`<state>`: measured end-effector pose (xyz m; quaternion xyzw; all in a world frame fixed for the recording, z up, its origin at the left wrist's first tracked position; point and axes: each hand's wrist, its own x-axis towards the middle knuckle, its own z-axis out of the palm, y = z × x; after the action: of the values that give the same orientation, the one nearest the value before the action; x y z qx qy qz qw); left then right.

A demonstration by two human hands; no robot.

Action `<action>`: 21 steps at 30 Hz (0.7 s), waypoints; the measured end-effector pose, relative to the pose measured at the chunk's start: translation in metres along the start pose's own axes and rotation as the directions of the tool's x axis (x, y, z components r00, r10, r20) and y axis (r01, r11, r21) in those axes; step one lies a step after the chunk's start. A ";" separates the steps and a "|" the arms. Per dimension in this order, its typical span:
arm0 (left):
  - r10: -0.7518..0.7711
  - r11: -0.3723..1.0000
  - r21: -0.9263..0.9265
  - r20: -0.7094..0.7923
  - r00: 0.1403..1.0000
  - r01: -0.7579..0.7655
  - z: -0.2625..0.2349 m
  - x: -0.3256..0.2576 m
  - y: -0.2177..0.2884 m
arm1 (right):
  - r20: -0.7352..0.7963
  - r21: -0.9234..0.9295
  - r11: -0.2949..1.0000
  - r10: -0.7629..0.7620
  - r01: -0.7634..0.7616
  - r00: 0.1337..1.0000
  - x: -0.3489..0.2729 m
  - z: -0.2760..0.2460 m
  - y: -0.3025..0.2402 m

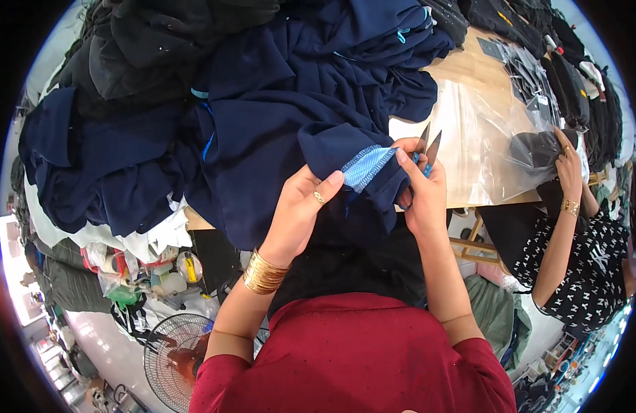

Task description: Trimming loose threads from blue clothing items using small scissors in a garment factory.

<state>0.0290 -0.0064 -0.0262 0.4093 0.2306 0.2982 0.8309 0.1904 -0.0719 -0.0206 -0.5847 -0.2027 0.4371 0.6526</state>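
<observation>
A navy blue garment (pixel 263 148) lies in loose folds across the table in front of me. My left hand (pixel 296 210) pinches its edge beside a light blue fabric piece (pixel 364 169) with overlocked seams. On the other side of that piece, my right hand (pixel 426 193) grips the cloth between thumb and fingers. The same hand also holds a small pair of scissors (pixel 434 150) with blue handles, its pointed blades spread apart and aimed away from me. Some fingers of my right hand are hidden behind the fabric.
Black garments (pixel 149 51) are heaped at the far left. Clear plastic bags (pixel 483 148) cover the wooden tabletop (pixel 462 65) on the right, where a co-worker's hand (pixel 569 165) touches a bag with dark cloth. A fan (pixel 173 358) stands on the floor at lower left.
</observation>
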 end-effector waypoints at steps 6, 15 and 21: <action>-0.086 0.996 0.019 -0.116 0.990 0.088 0.005 -0.003 0.009 | -0.006 -0.166 0.984 -0.064 0.062 0.998 0.008 -0.005 -0.003; -0.128 0.992 -0.013 -0.021 0.992 0.128 0.006 -0.005 0.013 | 0.002 -0.519 0.732 -0.516 0.442 0.857 -0.010 -0.011 -0.020; -0.104 0.995 -0.016 -0.040 0.994 0.103 0.014 -0.006 0.012 | 0.215 -0.639 0.668 -0.319 0.380 0.923 -0.037 -0.003 -0.041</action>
<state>0.0294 -0.0123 -0.0075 0.3847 0.2663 0.2646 0.8433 0.1865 -0.1006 0.0267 -0.7106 -0.4818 0.2257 0.4605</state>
